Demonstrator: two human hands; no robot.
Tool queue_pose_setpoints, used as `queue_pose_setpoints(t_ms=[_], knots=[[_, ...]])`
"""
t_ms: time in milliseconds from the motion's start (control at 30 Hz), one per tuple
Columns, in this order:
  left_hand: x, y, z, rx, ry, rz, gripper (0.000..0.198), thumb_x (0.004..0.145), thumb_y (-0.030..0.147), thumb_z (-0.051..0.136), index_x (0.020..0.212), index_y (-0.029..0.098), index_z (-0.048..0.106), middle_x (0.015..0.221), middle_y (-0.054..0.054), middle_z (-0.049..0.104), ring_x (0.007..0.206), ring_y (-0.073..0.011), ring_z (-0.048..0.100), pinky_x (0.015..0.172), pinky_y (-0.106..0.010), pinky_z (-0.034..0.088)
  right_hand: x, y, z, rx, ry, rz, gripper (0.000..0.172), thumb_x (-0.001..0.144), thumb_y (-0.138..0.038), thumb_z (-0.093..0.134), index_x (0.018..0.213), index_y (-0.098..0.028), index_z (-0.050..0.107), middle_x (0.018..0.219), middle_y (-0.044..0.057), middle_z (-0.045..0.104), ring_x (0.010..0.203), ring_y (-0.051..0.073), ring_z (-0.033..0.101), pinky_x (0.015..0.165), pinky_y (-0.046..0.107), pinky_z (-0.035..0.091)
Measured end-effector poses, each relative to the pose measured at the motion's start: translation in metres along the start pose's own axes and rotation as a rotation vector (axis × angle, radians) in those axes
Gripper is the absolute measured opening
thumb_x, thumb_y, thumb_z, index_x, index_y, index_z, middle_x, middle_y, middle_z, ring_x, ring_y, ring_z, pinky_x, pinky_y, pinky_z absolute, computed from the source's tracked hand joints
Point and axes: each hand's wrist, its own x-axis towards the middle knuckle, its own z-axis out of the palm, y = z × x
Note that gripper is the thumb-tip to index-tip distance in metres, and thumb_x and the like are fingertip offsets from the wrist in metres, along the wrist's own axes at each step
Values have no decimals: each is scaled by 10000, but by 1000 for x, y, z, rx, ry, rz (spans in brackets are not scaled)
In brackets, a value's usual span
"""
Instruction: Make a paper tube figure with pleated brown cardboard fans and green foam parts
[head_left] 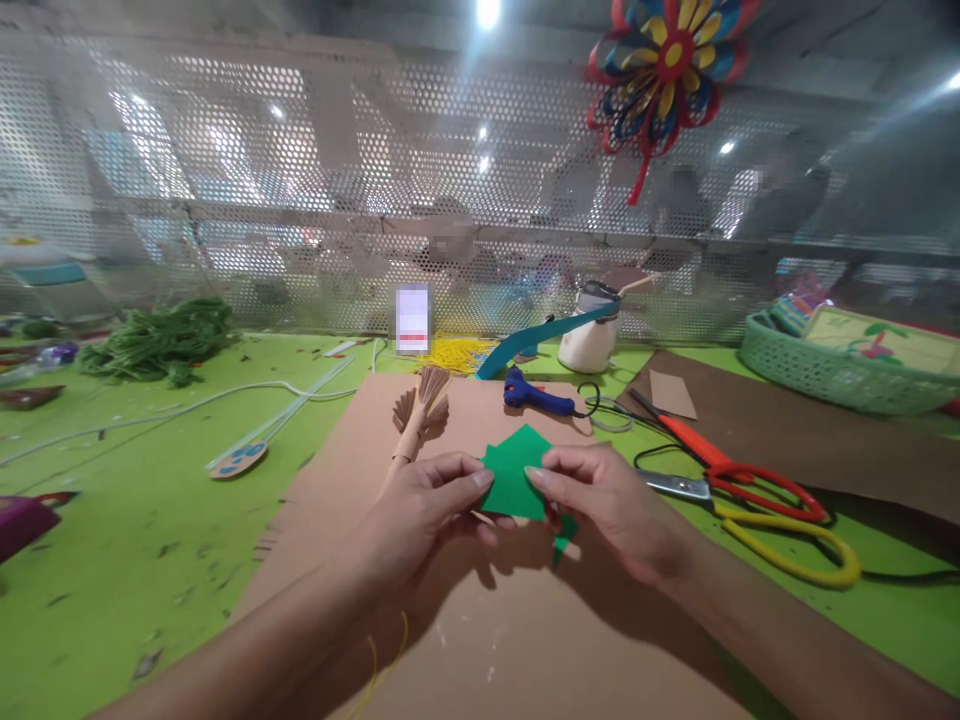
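Note:
Between my hands is a small piece of green paper [517, 478] with angular edges, held above a brown cardboard sheet [480, 640]. My left hand [442, 495] pinches its left edge with the thumb on top. From the other side my right hand [589, 495] grips the right edge, also between thumb and fingers. Another bit of green [565, 540] shows below the right fingers; whether it joins the held piece I cannot tell. Beyond the left hand lies a brown paper craft piece [420, 415] with pleated fans. A blue glue gun [538, 394] rests on the cardboard's far part.
Red-handled scissors [772, 490] and yellow-handled scissors [795, 545] lie at right, near a green basket [847, 375]. A white jar [589, 340] stands at the back, before a perforated metal screen [300, 240]. Green strands [161, 335] are heaped at left, with cords across the table.

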Motion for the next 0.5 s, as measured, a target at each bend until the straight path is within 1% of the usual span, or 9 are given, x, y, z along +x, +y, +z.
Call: queue_pose_setpoints(t_ms=[300, 500], knots=[[1, 0, -1, 15, -1, 8, 158, 777, 253, 692, 747, 110, 634, 694, -71, 678, 596, -127, 609, 570, -217, 519, -1, -3, 3, 46, 24, 11, 307, 790, -418, 682, 647, -160, 595, 571, -26, 541, 530, 96, 471, 528, 241, 368], [1, -1, -1, 43, 8, 11, 178, 777, 276, 688, 753, 109, 631, 678, -54, 643, 614, -132, 612, 548, -200, 497, -1, -2, 3, 51, 40, 8, 307, 798, -419, 675, 656, -160, 594, 570, -30, 539, 521, 92, 460, 521, 236, 362]])
